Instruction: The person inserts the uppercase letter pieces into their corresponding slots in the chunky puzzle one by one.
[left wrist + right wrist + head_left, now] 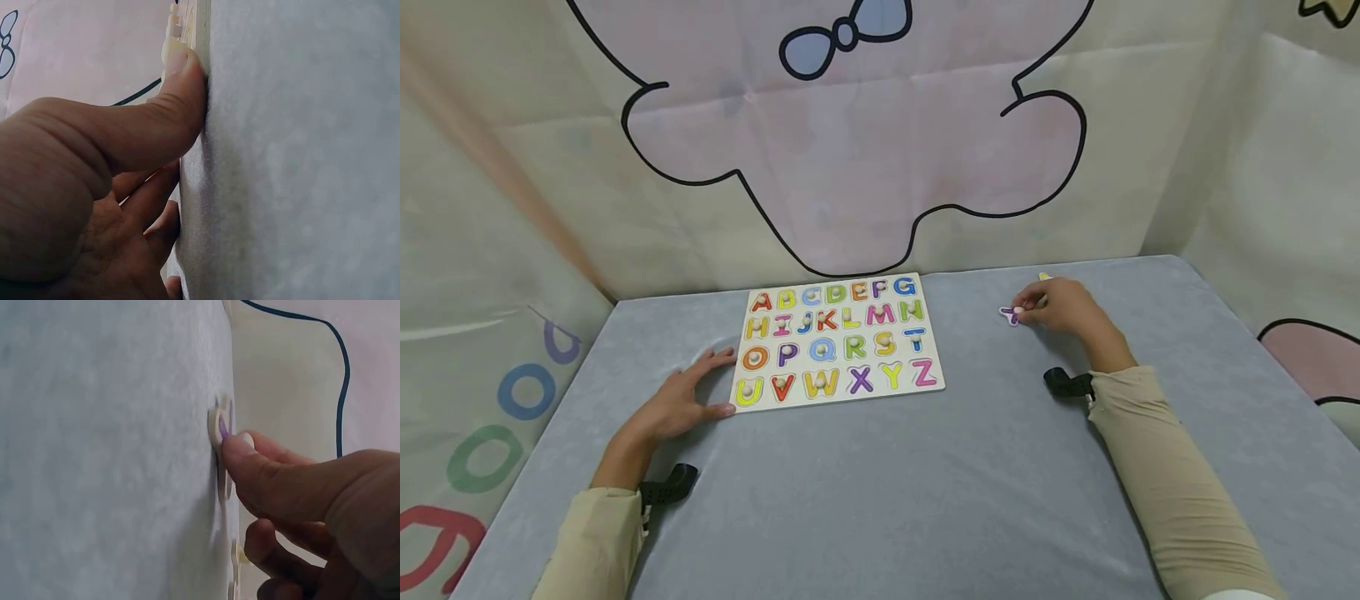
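A white wooden alphabet puzzle board (931, 342) lies flat on the table, its coloured letters in rows and many carrying small knobs. My left hand (672, 408) rests at the board's left side with fingers spread. Its thumb (178, 103) touches the edge near the lower left corner, and the other fingertips lie further up that edge. To the right of the board, my right hand (1063, 310) pinches a purple letter piece (1009, 315) between thumb and finger. In the right wrist view this piece (223, 428) stands close to the cloth; which letter it is I cannot tell.
A yellow piece (1045, 276) lies behind the right hand, mostly hidden by it. Grey-blue cloth covers the table (865, 500). A printed curtain (835, 150) hangs along its back edge, and black wrist cameras sit on both arms.
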Available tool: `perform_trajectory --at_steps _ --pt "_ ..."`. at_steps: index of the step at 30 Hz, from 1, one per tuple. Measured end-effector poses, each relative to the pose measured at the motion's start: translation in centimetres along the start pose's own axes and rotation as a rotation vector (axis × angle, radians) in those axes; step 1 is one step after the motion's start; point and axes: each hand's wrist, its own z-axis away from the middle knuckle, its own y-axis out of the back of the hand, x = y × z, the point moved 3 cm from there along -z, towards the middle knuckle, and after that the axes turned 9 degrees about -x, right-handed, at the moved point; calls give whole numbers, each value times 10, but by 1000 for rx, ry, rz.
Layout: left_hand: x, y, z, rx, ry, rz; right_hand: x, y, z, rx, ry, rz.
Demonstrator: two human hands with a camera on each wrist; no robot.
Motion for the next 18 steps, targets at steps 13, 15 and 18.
perform_trajectory --at_steps 13,15,18 --pt "1 1 1 -9 -3 3 -5 -2 0 -8 25 -27" --pt "2 1 1 -7 2 6 -9 -3 -1 -11 33 -30" --pt "1 1 1 -4 3 6 -23 -7 -1 -13 54 -42"
